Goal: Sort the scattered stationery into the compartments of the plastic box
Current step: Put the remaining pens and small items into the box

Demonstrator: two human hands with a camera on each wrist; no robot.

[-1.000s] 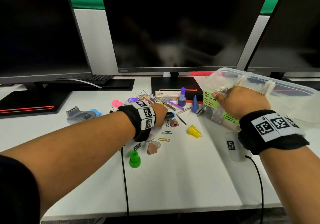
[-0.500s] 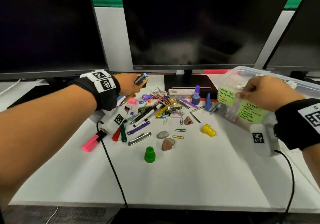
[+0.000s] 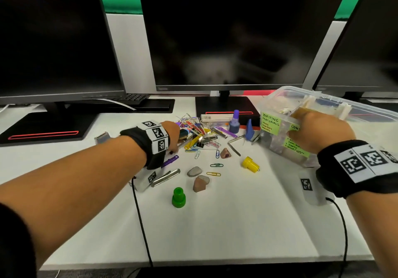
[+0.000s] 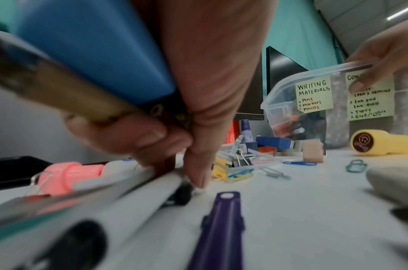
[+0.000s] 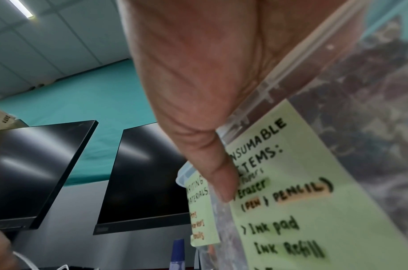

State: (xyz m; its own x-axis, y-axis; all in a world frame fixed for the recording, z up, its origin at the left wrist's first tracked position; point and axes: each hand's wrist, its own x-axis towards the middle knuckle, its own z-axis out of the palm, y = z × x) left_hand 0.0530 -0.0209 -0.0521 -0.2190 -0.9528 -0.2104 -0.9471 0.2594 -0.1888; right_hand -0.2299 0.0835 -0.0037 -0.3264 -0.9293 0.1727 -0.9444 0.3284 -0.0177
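Stationery [image 3: 200,135] scattered on white desk [image 3: 226,224]

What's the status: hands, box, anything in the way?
Left hand down in the stationery pile, already holding pens. Right hand gripping the plastic box rim, box tilted. Loose paper clips and erasers scattered nearby.

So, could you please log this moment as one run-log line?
left hand: gripping pens, fingertips at pile | right hand: gripping tilted plastic box rim | phase: gathering writing materials

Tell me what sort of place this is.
Probably an office or computer lab: a white desk with three dark monitors in a row, a keyboard behind, and stationery scattered beside a labelled plastic box.
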